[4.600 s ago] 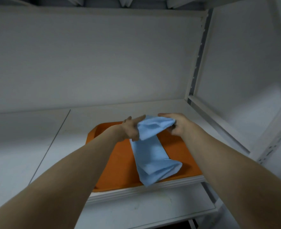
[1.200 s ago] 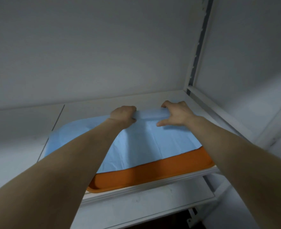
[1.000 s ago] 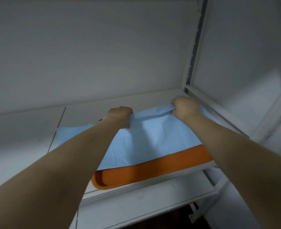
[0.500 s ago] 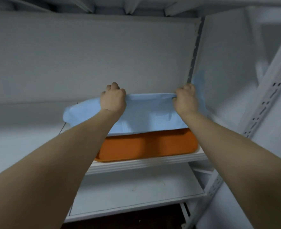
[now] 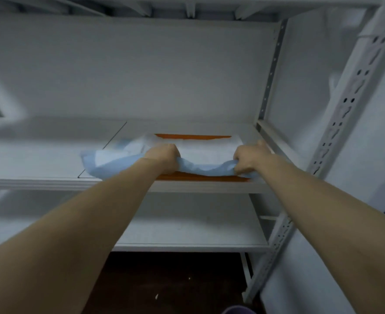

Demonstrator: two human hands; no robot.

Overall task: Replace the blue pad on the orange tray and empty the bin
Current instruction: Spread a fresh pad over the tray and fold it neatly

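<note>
White racking stands over a dark floor (image 5: 175, 282) and a lower shelf (image 5: 187, 223). On the upper shelf (image 5: 51, 164), my left hand (image 5: 164, 160) and right hand (image 5: 248, 160) each bunch the near edge of the blue pad (image 5: 206, 152) in curled fingers. It lies rumpled over the orange tray (image 5: 193, 137), whose far rim shows beyond.

White metal shelves (image 5: 187, 223) fill the dim view. A perforated upright (image 5: 345, 123) rises at 3 o'clock, and dark brown floor (image 5: 175, 282) lies at 6 o'clock.
</note>
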